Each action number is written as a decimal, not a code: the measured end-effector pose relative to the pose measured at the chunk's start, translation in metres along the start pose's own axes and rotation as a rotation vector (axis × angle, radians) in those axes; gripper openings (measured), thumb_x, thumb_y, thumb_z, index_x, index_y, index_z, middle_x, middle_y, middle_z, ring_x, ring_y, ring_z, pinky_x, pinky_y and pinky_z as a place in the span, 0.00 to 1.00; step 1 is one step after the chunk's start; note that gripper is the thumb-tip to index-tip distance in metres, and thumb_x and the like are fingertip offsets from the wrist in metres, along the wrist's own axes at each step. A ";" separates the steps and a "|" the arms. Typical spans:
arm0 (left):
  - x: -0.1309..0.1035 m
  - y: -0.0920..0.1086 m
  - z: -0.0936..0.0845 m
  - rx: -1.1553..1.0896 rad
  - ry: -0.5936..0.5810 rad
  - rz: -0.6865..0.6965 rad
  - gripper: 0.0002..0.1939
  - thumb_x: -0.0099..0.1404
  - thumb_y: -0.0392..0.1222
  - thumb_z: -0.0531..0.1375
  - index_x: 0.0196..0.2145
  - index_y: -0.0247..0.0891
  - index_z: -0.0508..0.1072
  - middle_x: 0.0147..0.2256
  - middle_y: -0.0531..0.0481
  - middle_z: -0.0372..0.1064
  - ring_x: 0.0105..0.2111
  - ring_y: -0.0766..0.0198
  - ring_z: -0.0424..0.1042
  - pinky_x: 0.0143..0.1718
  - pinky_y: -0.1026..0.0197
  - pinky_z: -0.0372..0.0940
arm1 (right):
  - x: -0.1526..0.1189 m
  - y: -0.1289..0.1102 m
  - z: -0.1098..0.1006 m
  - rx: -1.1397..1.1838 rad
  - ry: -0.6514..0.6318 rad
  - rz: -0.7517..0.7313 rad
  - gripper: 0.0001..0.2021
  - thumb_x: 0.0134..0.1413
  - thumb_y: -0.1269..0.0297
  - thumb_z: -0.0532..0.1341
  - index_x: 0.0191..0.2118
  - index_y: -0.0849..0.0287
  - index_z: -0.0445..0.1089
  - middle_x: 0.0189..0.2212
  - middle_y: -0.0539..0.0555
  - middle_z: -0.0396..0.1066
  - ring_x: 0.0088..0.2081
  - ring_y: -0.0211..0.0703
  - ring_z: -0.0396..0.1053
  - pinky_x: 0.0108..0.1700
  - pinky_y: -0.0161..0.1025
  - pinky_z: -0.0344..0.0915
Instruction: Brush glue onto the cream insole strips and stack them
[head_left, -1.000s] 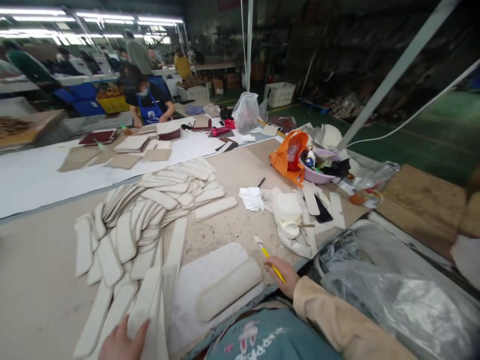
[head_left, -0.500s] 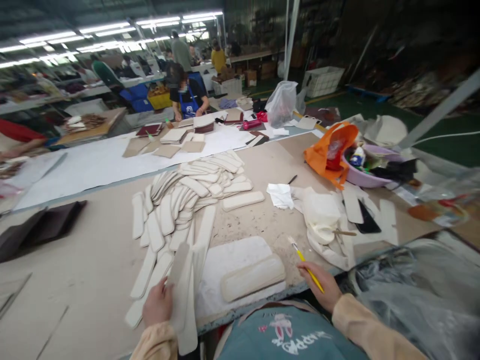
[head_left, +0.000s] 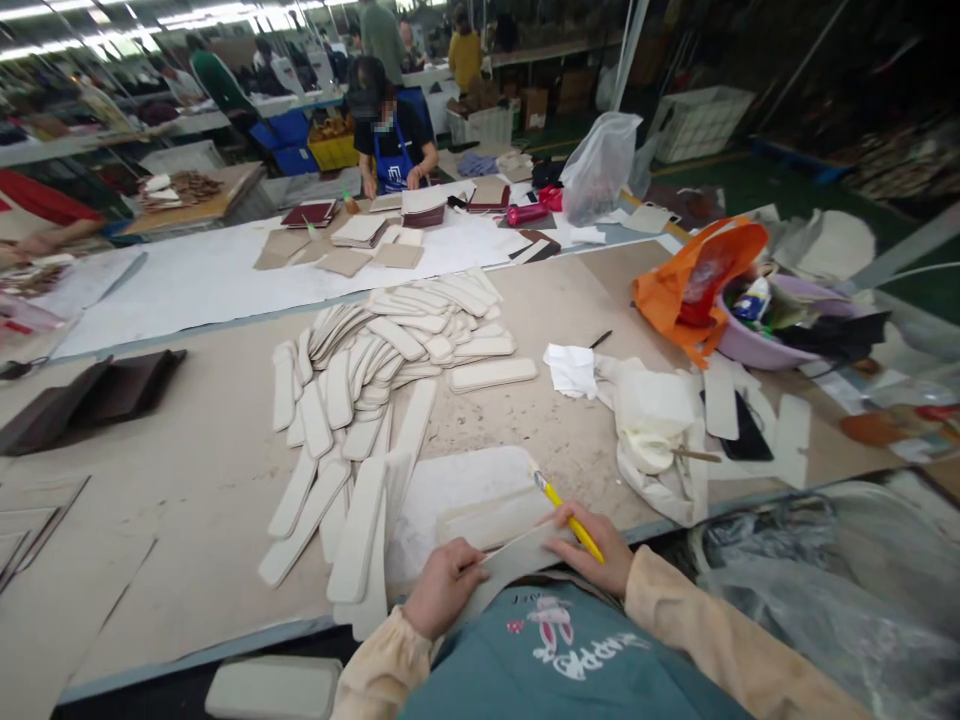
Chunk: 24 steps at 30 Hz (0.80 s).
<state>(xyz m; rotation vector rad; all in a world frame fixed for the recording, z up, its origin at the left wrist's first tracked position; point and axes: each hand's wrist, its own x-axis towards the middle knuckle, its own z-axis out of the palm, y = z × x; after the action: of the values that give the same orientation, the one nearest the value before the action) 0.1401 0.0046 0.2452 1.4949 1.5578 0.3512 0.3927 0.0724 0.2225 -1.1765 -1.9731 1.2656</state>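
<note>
My left hand point(head_left: 448, 585) is closed on one end of a pale beige rounded strip point(head_left: 521, 558), held at the table edge close to my apron. My right hand point(head_left: 600, 550) grips a thin yellow brush point(head_left: 574, 520), its bristles pointing up and left, and its fingers also meet the strip's right end. Just beyond, another pale strip point(head_left: 491, 515) lies on a white sheet point(head_left: 465, 480), partly covered by my hands and the held strip. Left of the sheet spreads a large heap of similar strips point(head_left: 360, 380), some reaching the front edge.
A white tub point(head_left: 652, 410) with a stick across it stands to the right, near a crumpled tissue point(head_left: 570, 370). Farther right are an orange bag point(head_left: 694, 285) and a purple basin point(head_left: 780, 340). Dark folded material point(head_left: 112, 395) lies left. A co-worker point(head_left: 394, 150) sits across the table.
My left hand has come right from the heap's front with a strip in it. My right hand has moved left with the brush and now meets that strip. The view has tilted down.
</note>
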 end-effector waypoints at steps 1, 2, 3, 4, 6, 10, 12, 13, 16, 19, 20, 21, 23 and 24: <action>-0.001 -0.006 0.002 -0.037 -0.016 -0.031 0.09 0.57 0.43 0.57 0.30 0.38 0.76 0.30 0.50 0.71 0.34 0.62 0.69 0.37 0.63 0.60 | -0.004 0.004 0.001 -0.042 -0.001 0.019 0.10 0.51 0.60 0.60 0.32 0.55 0.56 0.28 0.47 0.68 0.28 0.39 0.66 0.32 0.35 0.63; -0.003 -0.014 0.002 -0.081 -0.040 -0.060 0.09 0.56 0.44 0.58 0.30 0.38 0.76 0.30 0.50 0.72 0.34 0.62 0.69 0.37 0.62 0.60 | -0.009 0.009 0.002 -0.074 0.006 0.032 0.10 0.51 0.60 0.60 0.31 0.55 0.56 0.24 0.46 0.65 0.25 0.37 0.63 0.29 0.34 0.61; -0.006 -0.022 0.001 -0.135 -0.070 -0.090 0.10 0.55 0.46 0.59 0.30 0.37 0.76 0.30 0.50 0.72 0.33 0.62 0.69 0.36 0.62 0.61 | -0.013 0.015 0.003 -0.100 0.022 0.039 0.11 0.51 0.59 0.60 0.31 0.55 0.56 0.22 0.45 0.62 0.23 0.36 0.61 0.27 0.34 0.59; -0.009 -0.032 0.000 -0.205 -0.096 -0.130 0.12 0.55 0.48 0.59 0.29 0.35 0.76 0.28 0.50 0.72 0.32 0.62 0.69 0.35 0.62 0.61 | -0.017 0.021 0.003 -0.118 0.039 0.037 0.11 0.52 0.59 0.59 0.31 0.55 0.56 0.22 0.44 0.60 0.22 0.36 0.59 0.27 0.33 0.58; -0.016 -0.050 0.001 -0.392 -0.076 -0.259 0.18 0.51 0.53 0.61 0.27 0.33 0.75 0.25 0.49 0.71 0.28 0.62 0.69 0.31 0.61 0.63 | -0.021 0.031 0.005 -0.142 0.081 0.033 0.10 0.53 0.58 0.59 0.31 0.55 0.55 0.21 0.44 0.58 0.22 0.35 0.58 0.27 0.33 0.57; -0.013 -0.073 0.010 -0.581 0.170 -0.460 0.27 0.43 0.59 0.63 0.31 0.31 0.72 0.25 0.48 0.71 0.26 0.62 0.70 0.27 0.61 0.65 | -0.014 0.045 0.011 -0.205 0.133 0.030 0.10 0.53 0.59 0.58 0.31 0.54 0.54 0.17 0.42 0.52 0.19 0.35 0.55 0.24 0.32 0.54; -0.003 -0.077 0.013 -0.508 0.270 -0.469 0.24 0.46 0.57 0.62 0.33 0.33 0.70 0.26 0.49 0.70 0.25 0.64 0.70 0.27 0.62 0.65 | -0.005 0.050 0.016 -0.247 0.158 0.015 0.09 0.53 0.60 0.57 0.31 0.55 0.55 0.17 0.43 0.53 0.19 0.36 0.55 0.24 0.32 0.54; 0.003 -0.078 0.013 -0.459 0.317 -0.476 0.22 0.48 0.55 0.61 0.33 0.34 0.69 0.25 0.50 0.70 0.25 0.65 0.69 0.27 0.63 0.64 | 0.000 0.053 0.019 -0.268 0.170 0.012 0.08 0.53 0.60 0.57 0.31 0.55 0.55 0.17 0.43 0.54 0.19 0.36 0.56 0.24 0.33 0.55; 0.020 -0.077 0.010 -0.278 0.436 -0.498 0.14 0.50 0.47 0.61 0.32 0.36 0.67 0.23 0.54 0.68 0.24 0.66 0.68 0.29 0.63 0.61 | 0.013 0.061 0.026 -0.328 0.191 0.031 0.07 0.54 0.60 0.55 0.32 0.55 0.55 0.18 0.44 0.56 0.19 0.37 0.57 0.24 0.33 0.54; 0.030 -0.075 0.005 -0.129 0.472 -0.516 0.12 0.51 0.44 0.61 0.33 0.38 0.67 0.23 0.55 0.69 0.27 0.64 0.69 0.31 0.63 0.58 | 0.023 0.069 0.030 -0.388 0.158 0.045 0.07 0.54 0.58 0.54 0.33 0.55 0.56 0.19 0.45 0.59 0.20 0.39 0.59 0.25 0.34 0.55; 0.032 -0.075 0.004 -0.094 0.469 -0.521 0.12 0.52 0.44 0.61 0.35 0.39 0.68 0.24 0.55 0.70 0.28 0.64 0.69 0.31 0.63 0.58 | 0.025 0.071 0.031 -0.403 0.144 0.046 0.07 0.55 0.58 0.54 0.33 0.55 0.56 0.19 0.46 0.60 0.21 0.39 0.60 0.26 0.35 0.55; 0.034 -0.075 0.004 -0.064 0.462 -0.526 0.13 0.53 0.43 0.60 0.37 0.39 0.68 0.24 0.55 0.70 0.28 0.63 0.70 0.32 0.62 0.58 | 0.026 0.073 0.031 -0.418 0.131 0.047 0.08 0.55 0.58 0.53 0.33 0.55 0.57 0.20 0.47 0.61 0.22 0.40 0.61 0.27 0.35 0.56; 0.036 -0.075 0.004 -0.017 0.440 -0.532 0.15 0.54 0.42 0.60 0.41 0.38 0.68 0.25 0.54 0.71 0.30 0.63 0.71 0.33 0.63 0.58 | 0.029 0.075 0.032 -0.439 0.113 0.051 0.08 0.55 0.58 0.53 0.34 0.56 0.57 0.22 0.49 0.63 0.23 0.41 0.63 0.28 0.36 0.57; 0.037 -0.075 0.004 0.000 0.427 -0.534 0.16 0.54 0.42 0.59 0.42 0.38 0.68 0.26 0.54 0.71 0.31 0.63 0.71 0.33 0.63 0.58 | 0.030 0.076 0.032 -0.447 0.110 0.058 0.07 0.55 0.58 0.53 0.34 0.56 0.57 0.23 0.49 0.64 0.24 0.42 0.64 0.28 0.36 0.57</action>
<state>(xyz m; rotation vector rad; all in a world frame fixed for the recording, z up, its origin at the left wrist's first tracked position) 0.1011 0.0200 0.1725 0.9812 2.2179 0.3679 0.3822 0.0982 0.1395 -1.4841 -2.2169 0.7827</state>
